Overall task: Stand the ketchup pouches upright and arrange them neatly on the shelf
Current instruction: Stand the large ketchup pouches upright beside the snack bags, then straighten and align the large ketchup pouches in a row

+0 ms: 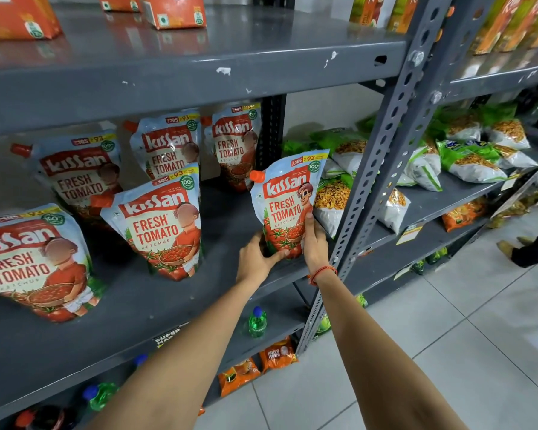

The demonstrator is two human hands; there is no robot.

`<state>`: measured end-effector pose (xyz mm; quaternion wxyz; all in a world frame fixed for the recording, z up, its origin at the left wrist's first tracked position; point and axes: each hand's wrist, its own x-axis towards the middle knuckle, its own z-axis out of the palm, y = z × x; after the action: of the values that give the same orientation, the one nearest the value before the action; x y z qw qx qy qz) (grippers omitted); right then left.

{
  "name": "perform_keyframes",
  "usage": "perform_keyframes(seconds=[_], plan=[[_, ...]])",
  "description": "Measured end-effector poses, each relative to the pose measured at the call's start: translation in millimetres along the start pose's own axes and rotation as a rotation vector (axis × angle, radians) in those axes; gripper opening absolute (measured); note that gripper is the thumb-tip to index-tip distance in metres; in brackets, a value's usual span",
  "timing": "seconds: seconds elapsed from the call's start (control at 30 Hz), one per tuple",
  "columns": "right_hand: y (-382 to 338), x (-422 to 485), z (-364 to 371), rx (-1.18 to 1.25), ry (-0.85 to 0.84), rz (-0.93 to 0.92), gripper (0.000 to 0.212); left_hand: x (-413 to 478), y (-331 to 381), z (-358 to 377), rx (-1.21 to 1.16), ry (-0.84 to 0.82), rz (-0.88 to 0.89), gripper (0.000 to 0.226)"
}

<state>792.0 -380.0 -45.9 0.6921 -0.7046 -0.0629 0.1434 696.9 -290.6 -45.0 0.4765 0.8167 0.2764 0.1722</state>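
A ketchup pouch with a red spout cap stands upright at the right end of the grey shelf. My left hand grips its lower left corner and my right hand holds its lower right side. Several more pouches stand upright on the same shelf: one at the front left, one in the middle front, and three behind them.
A perforated grey upright post rises just right of the held pouch. Beyond it, snack bags lie on the neighbouring shelf. Orange cartons sit on the shelf above. Green bottles stand below. A person's feet are at far right.
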Motion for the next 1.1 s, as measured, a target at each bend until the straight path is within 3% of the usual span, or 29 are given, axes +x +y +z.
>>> perform_keyframes(seconds=[0.13, 0.33, 0.43, 0.57, 0.67, 0.73, 0.83, 0.9, 1.0, 1.1], plan=[[1, -16, 2, -0.038, 0.074, -0.062, 0.048, -6, -7, -2, -0.036, -0.03, -0.01, 0.073], [16, -49, 14, -0.049, 0.178, -0.138, 0.054, -10, -16, -10, 0.018, -0.092, 0.019, 0.05], [16, -62, 20, -0.043, 0.302, -0.176, 0.046, -10, -13, -17, 0.071, -0.145, 0.048, 0.045], [18, -87, 36, -0.088, 0.388, -0.334, 0.031, -26, -27, -55, 0.045, 0.046, 0.101, 0.033], [23, -108, 64, -0.068, 0.284, -0.4, 0.023, -55, -51, -98, -0.027, 0.178, 0.122, 0.016], [22, -116, 87, -0.064, 0.124, -0.376, 0.025, -76, -69, -122, -0.037, 0.278, 0.119, 0.017], [18, -116, 119, -0.072, -0.189, -0.263, 0.053, -93, -90, -151, -0.024, 0.482, 0.084, 0.013], [16, -109, 135, -0.098, -0.332, -0.171, 0.076, -88, -99, -165, -0.013, 0.55, 0.012, 0.032], [15, -93, 150, -0.157, -0.448, -0.102, 0.096, -66, -103, -177, 0.02, 0.354, -0.138, 0.082], [11, -81, 156, -0.206, -0.539, -0.094, 0.089, -47, -100, -183, 0.005, 0.148, -0.116, 0.089]])
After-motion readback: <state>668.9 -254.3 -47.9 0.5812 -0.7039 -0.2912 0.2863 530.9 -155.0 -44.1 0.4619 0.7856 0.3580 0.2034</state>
